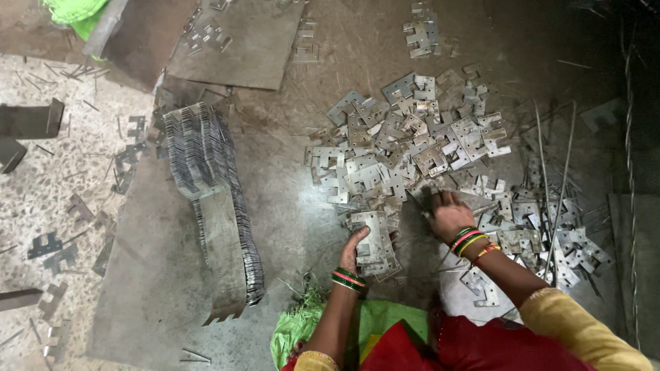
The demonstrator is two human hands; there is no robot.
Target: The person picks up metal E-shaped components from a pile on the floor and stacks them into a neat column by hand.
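From the head view, much is hard to make out: the upper right of the floor [289, 206] is dark, the thin rods [560, 185] there fade into shadow, and the person's arms are cut off by the lower edge, with green and red cloth [385, 336] covering the lap.

The left hand [354, 249] rests against the left side of a small stack of flat metal plates [375, 240] near the lower middle of the floor; its fingers curl round the stack's edge, touching it, though how firmly they grip cannot be told.

The right hand [448, 214] lies palm down at the near edge of the loose heap of notched plates [405, 148], fingers spread and pressing on plates; whether they pinch one is hidden.

The stack sits between the two hands, just beside the right.

A long leaning row of stacked plates [216, 199] lies well apart towards the left edge.
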